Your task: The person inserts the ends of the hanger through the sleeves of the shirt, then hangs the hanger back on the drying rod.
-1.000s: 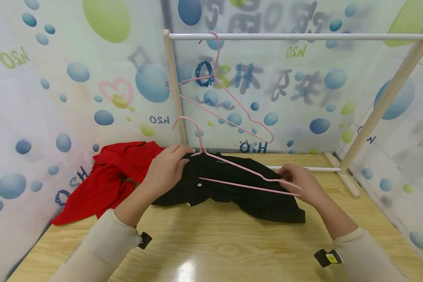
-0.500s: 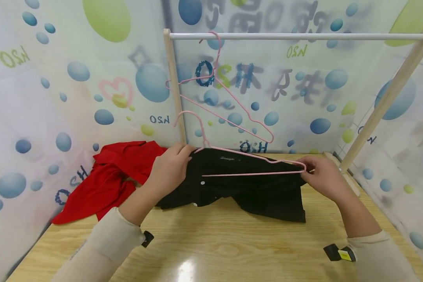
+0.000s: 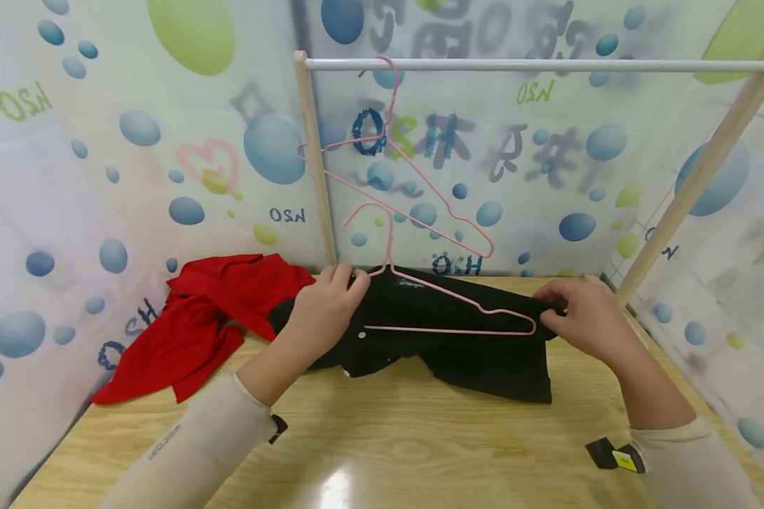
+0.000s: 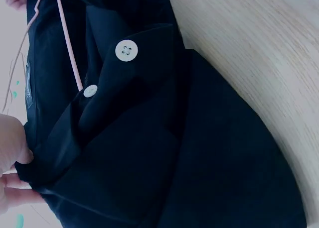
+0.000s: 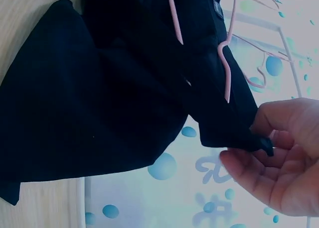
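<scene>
A black shirt (image 3: 484,357) with white buttons hangs between both hands, its lower part over the table. My left hand (image 3: 327,304) grips its upper edge near the middle; in the left wrist view, thumb and fingers pinch the cloth. On the far side, my right hand (image 3: 582,318) pinches the shirt's right upper corner between thumb and fingers, plain in the right wrist view. A pink hanger (image 3: 436,291) lies along the shirt, hook up, its right end against the black cloth. Its left end is hidden by the left hand and the shirt.
A red garment (image 3: 210,311) lies crumpled at the left of the wooden table (image 3: 433,452). Behind stands a rack with a white rail (image 3: 547,66) and wooden posts (image 3: 700,184). Another pink hanger (image 3: 414,166) hangs from its rail. A patterned curtain (image 3: 134,191) encloses the back.
My right hand moved right, lifting and stretching the shirt's edge. The held hanger's hook shifted right and came upright, and its right end slid away from that hand. My left hand moved slightly right.
</scene>
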`<state>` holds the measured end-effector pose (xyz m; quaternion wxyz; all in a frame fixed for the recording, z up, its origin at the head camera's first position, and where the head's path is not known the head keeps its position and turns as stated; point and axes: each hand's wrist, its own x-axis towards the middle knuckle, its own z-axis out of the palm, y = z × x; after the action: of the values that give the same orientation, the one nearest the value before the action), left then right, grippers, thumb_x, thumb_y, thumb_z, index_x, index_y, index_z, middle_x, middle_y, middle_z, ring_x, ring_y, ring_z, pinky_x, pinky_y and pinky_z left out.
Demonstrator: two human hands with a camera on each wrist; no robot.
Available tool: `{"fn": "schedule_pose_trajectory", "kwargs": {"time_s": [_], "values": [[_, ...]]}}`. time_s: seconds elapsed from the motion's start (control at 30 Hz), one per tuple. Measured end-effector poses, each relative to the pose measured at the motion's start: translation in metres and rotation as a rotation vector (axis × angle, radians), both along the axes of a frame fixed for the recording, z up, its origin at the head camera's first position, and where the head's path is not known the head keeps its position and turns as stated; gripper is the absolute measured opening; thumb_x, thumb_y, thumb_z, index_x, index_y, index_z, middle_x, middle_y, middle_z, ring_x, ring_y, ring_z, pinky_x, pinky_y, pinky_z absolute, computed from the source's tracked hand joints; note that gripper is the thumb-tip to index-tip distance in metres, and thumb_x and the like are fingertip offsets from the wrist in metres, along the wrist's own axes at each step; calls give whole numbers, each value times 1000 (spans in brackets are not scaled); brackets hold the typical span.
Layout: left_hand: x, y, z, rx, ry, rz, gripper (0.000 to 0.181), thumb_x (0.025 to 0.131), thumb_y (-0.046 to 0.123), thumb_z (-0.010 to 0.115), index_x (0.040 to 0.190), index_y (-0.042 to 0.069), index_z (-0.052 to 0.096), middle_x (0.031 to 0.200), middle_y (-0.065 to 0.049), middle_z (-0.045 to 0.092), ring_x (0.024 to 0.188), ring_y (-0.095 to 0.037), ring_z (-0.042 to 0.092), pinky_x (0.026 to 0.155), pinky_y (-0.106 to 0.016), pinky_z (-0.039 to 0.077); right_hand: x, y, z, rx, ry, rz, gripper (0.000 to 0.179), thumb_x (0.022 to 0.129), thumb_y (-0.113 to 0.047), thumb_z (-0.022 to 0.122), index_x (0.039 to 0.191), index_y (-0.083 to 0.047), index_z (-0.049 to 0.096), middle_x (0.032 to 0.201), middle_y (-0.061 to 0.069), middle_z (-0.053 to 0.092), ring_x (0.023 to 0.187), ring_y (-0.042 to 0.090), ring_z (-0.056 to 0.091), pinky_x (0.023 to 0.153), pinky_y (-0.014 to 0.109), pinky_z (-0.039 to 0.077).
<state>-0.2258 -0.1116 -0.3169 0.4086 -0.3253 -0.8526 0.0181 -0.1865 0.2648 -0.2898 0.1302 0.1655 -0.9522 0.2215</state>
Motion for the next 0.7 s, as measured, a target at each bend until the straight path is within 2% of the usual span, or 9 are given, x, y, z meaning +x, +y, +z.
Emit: {"fn": "schedule_pose_trajectory", "kwargs": {"time_s": [0.1, 0.2, 0.33, 0.47, 0.53, 0.7], "values": [[1, 4, 1, -8, 25, 19, 20, 86, 0, 66, 103, 1, 55, 91, -18, 57, 71, -31, 57, 40, -32, 46, 1, -7, -3, 5, 15, -33, 18, 83, 0, 65, 100, 3, 68, 90, 15, 67, 71, 22, 57, 61, 38, 48], [5, 9, 3, -11, 20, 57, 18, 85, 1, 67, 99, -1, 56, 85, -17, 56, 64, -29, 54, 40, -30, 46, 4, -18, -9, 29, 91, -110, 13, 80, -1, 66, 93, 2, 67, 83, 14, 65, 66, 23, 54, 60, 42, 48], [16, 16, 6, 20, -56, 111, 20, 81, 2, 71, 94, -4, 57, 79, -17, 55, 57, -26, 51, 43, -30, 49, 7, -35, -19, 46, 239, -212, 8, 77, -2, 67, 80, 1, 60, 71, 13, 57, 58, 24, 48, 51, 41, 43], [27, 24, 8, 63, -126, 139, 25, 76, 3, 75, 92, -4, 57, 80, -18, 57, 55, -23, 52, 46, -31, 52, 6, -48, -28, -3, 340, -254, 12, 77, 0, 67, 74, 1, 55, 68, 14, 54, 55, 25, 46, 48, 41, 41], [30, 27, 7, 71, -131, 142, 25, 75, 3, 76, 90, -4, 57, 78, -17, 57, 53, -23, 51, 46, -30, 51, 5, -55, -31, -26, 345, -256, 11, 77, 0, 68, 75, 1, 57, 70, 15, 56, 56, 25, 48, 50, 42, 44], [34, 36, 5, 82, -91, 123, 22, 73, 2, 74, 85, -2, 56, 73, -14, 54, 50, -23, 49, 41, -29, 46, 7, -77, -33, -46, 245, -222, 12, 80, -4, 70, 81, 1, 60, 73, 14, 60, 58, 24, 51, 58, 43, 49]]}}
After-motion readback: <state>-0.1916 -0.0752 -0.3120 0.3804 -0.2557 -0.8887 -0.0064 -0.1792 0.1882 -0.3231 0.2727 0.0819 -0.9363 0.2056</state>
